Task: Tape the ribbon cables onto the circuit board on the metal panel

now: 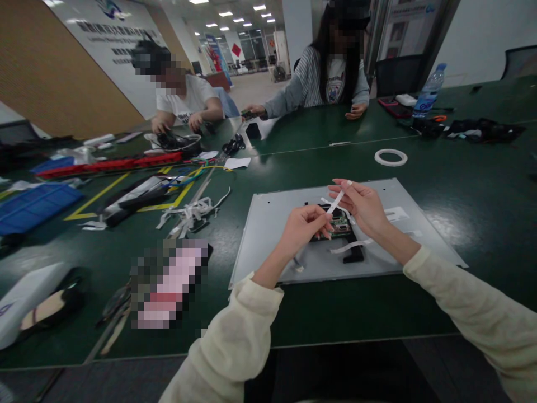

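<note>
A short white tape strip [335,202] is stretched between my two hands. My left hand [302,226] pinches its lower end, and my right hand [366,210] grips the upper end between thumb and fingers. Below them a green circuit board [340,226] in a black frame [356,256] lies on a light grey panel [268,235]; my hands partly cover it. Another white strip [351,246] lies over the black frame. A pale strip [396,214] is on the panel's right side.
Beyond the panel lies a white tape roll [391,163]. Left are crumpled white strips [191,215], a phone-like pixelated object [174,285], and a blue tray [39,207]. A water bottle [428,92] stands back right. Two people sit across the green table [302,134].
</note>
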Motion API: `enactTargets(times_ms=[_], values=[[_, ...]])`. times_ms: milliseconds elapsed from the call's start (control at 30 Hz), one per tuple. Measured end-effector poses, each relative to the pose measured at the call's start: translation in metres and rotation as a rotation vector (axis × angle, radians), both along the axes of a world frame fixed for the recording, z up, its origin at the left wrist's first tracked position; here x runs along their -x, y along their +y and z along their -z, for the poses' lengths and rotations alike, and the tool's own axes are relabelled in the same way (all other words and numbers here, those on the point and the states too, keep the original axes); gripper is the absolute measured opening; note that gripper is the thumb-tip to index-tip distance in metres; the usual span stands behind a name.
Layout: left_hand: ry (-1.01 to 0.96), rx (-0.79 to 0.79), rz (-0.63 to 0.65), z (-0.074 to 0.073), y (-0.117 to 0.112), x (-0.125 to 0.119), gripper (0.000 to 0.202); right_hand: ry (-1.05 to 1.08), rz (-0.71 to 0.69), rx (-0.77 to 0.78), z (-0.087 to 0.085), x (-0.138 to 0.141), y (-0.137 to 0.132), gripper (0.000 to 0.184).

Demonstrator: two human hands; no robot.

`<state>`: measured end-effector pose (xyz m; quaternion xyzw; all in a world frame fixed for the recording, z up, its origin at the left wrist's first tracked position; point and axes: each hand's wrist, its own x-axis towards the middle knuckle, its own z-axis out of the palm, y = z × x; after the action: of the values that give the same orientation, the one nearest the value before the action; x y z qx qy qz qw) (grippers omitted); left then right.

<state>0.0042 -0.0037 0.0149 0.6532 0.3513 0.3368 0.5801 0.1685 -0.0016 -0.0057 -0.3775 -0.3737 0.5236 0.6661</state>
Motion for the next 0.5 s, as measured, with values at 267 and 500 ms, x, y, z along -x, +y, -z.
enactTargets(times_ms=[267,500], values=[[0.005,-0.106,-0.079,0.0064,0.0028,0.0012,0.024,0.073,-0.075,-0.038,-0.0055,0.0011,-0.0027,0.062],[-0.042,-0.193,-0.129,0.0045,0.0008,0.0011,0.026,0.224,-0.088,-0.021,-0.0027,-0.0056,0.0009,0.064]])
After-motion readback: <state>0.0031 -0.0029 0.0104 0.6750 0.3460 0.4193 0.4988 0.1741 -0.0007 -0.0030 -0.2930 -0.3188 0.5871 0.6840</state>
